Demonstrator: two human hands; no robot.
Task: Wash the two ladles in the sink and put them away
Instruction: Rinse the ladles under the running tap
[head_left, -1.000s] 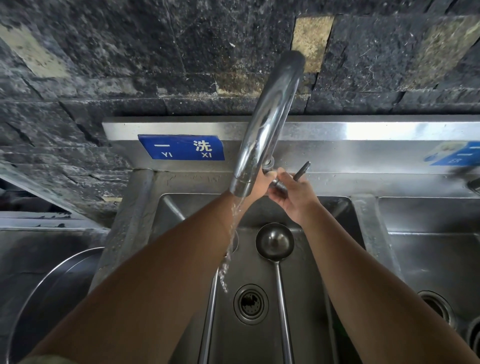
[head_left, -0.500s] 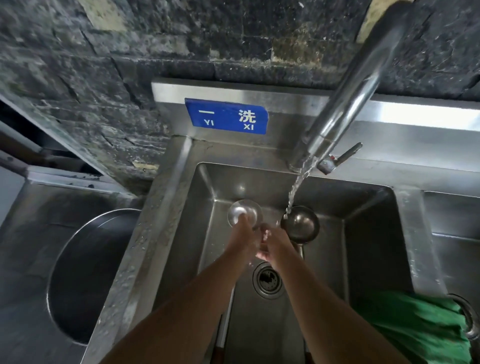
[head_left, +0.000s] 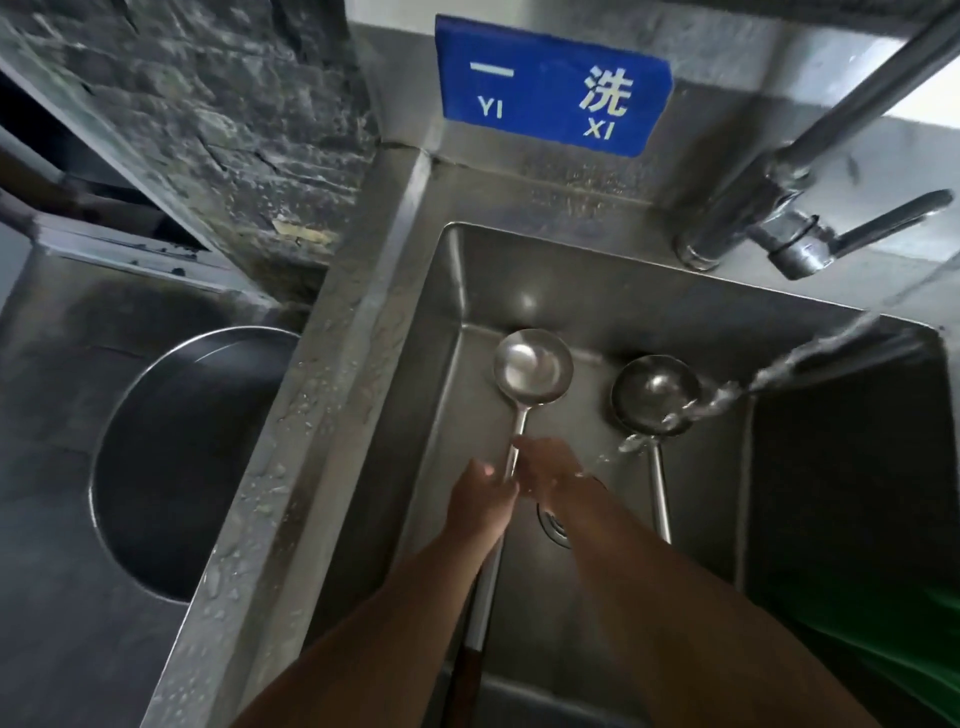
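Right hand (head_left: 551, 470) now beside left ladle (head_left: 532, 366)

We've got two steel ladles side by side in the sink (head_left: 597, 280), bowls up: left ladle (head_left: 532, 366) shiny, right ladle (head_left: 652, 392) darker (water (head_left: 779, 369) splashing its rim).

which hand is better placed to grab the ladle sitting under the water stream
Right, probably. The right hand sits nearer the right ladle, whose handle lies beside it; the left hand is beyond the left ladle and would have to cross its handle.
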